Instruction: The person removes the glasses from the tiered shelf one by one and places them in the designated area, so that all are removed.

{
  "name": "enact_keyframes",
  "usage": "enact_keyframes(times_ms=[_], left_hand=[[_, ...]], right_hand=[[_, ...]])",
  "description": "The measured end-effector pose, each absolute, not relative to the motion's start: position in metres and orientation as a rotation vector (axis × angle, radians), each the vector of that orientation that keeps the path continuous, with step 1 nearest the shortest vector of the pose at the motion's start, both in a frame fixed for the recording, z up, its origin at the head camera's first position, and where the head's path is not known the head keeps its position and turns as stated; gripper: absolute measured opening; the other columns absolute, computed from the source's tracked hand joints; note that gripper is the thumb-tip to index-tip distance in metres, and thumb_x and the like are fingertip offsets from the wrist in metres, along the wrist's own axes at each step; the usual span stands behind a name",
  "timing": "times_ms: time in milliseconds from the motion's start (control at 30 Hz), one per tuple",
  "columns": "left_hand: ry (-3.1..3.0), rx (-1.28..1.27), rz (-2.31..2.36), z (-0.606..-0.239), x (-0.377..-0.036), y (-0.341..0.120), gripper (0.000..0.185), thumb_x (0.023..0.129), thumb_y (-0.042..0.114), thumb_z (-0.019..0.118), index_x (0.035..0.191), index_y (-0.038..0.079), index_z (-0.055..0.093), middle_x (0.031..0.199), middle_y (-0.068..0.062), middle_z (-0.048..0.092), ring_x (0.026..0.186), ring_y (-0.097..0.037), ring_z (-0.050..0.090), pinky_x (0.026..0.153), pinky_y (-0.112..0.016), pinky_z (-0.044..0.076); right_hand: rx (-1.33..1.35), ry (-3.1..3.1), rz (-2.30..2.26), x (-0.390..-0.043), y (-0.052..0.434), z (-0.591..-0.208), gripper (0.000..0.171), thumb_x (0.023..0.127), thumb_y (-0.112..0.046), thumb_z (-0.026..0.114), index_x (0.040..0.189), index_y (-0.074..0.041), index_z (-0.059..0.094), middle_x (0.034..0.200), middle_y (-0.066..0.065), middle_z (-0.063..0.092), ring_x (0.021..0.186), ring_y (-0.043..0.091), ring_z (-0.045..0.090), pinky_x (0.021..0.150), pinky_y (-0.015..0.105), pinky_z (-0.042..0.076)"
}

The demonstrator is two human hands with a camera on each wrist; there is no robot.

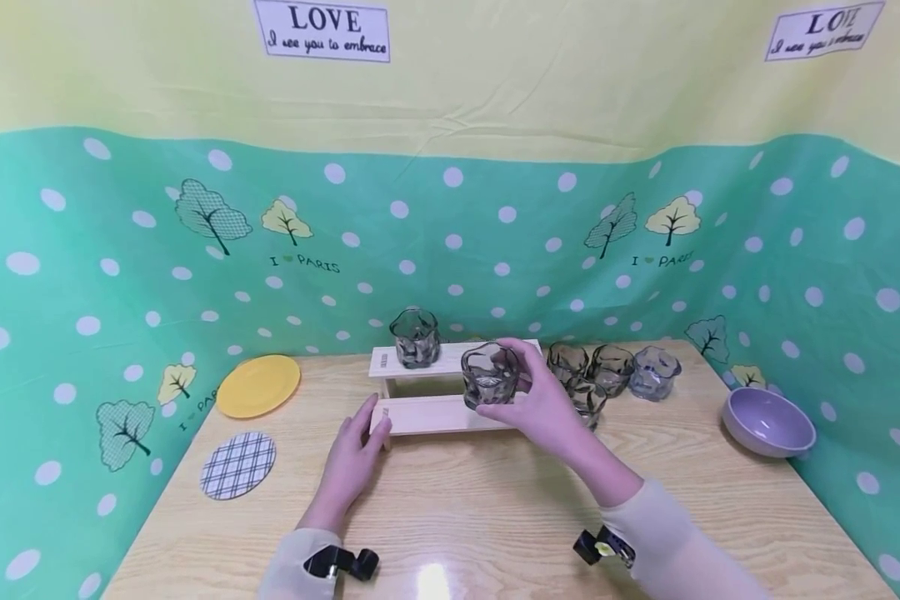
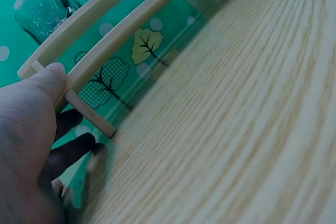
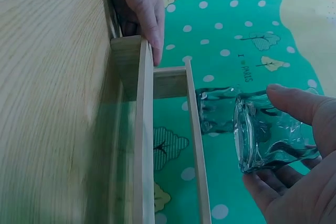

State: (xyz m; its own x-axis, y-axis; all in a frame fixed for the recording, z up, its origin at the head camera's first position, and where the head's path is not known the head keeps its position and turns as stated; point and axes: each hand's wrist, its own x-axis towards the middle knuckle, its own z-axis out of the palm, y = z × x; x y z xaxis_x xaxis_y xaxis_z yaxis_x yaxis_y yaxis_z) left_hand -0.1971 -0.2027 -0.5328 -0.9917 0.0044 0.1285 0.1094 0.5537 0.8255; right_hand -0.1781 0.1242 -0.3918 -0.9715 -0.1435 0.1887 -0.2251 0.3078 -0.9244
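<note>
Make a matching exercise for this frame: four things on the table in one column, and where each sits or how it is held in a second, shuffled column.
Things:
1. yellow plate
2. purple bowl
3. checked coaster
4. glass cup

Places or states:
A. gripped in the right hand above the wooden rack
B. at the table's right edge
C. far left of the table, near the backdrop
D. left of the table, nearer the person than the plate

Pairs: 1-C, 2-B, 3-D, 4-A

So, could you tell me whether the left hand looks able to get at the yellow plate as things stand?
Probably yes. The left hand holds nothing and only rests against the wooden rack's left end; bare table lies between it and the yellow plate, on the same side.
</note>
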Motion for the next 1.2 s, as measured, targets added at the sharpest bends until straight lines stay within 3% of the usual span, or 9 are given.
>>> enact_keyframes(times_ms=[200,400,633,933,1200], left_hand=[[-2.67,-0.101,-1.409,-0.531,-0.196,-0.201,0.07,0.116,0.052,0.053,0.173,0.014,0.038,0.173,-0.015,0.042,0.162,-0.057,0.018,0.134,-0.067,0.014],[-2.679,-0.097,-1.399,-0.53,-0.197,-0.203,0.071,0.116,0.053,0.053,0.173,0.014,0.038,0.173,-0.015,0.041,0.162,-0.059,0.017,0.133,-0.071,0.015],[-2.681,-0.097,-1.397,-0.531,-0.198,-0.204,0.071,0.115,0.053,0.054,0.173,0.015,0.039,0.173,-0.014,0.042,0.162,-0.059,0.018,0.133,-0.07,0.015],[-2.677,-0.093,-1.414,-0.533,-0.198,-0.203,0.071,0.115,0.054,0.054,0.173,0.016,0.039,0.174,-0.013,0.041,0.162,-0.058,0.017,0.133,-0.069,0.014],[-2.679,-0.067,-1.426,-0.53,-0.197,-0.203,0.071,0.115,0.054,0.054,0.174,0.018,0.038,0.174,-0.015,0.04,0.162,-0.058,0.017,0.132,-0.071,0.015]], right_hand=[[0.305,-2.513,1.739,-0.17,0.147,-0.393,0.103,0.079,-0.015,0.102,0.164,-0.022,0.043,0.15,0.003,0.06,0.145,0.028,0.055,0.129,0.052,0.038],[0.237,-2.541,1.689,-0.163,0.172,-0.39,0.108,0.08,-0.018,0.102,0.168,-0.023,0.039,0.153,0.007,0.058,0.144,0.033,0.055,0.128,0.053,0.041],[0.16,-2.618,1.537,-0.157,0.202,-0.386,0.116,0.084,-0.03,0.101,0.175,-0.028,0.028,0.172,0.016,0.039,0.156,0.044,0.04,0.128,0.065,0.035],[0.062,-2.645,1.442,-0.155,0.238,-0.384,0.123,0.086,-0.031,0.099,0.178,-0.03,0.018,0.18,0.021,0.022,0.158,0.053,0.032,0.125,0.072,0.035],[0.005,-2.623,1.401,-0.151,0.269,-0.388,0.124,0.086,-0.033,0.099,0.179,-0.025,0.016,0.175,0.028,0.028,0.155,0.057,0.034,0.123,0.074,0.034]])
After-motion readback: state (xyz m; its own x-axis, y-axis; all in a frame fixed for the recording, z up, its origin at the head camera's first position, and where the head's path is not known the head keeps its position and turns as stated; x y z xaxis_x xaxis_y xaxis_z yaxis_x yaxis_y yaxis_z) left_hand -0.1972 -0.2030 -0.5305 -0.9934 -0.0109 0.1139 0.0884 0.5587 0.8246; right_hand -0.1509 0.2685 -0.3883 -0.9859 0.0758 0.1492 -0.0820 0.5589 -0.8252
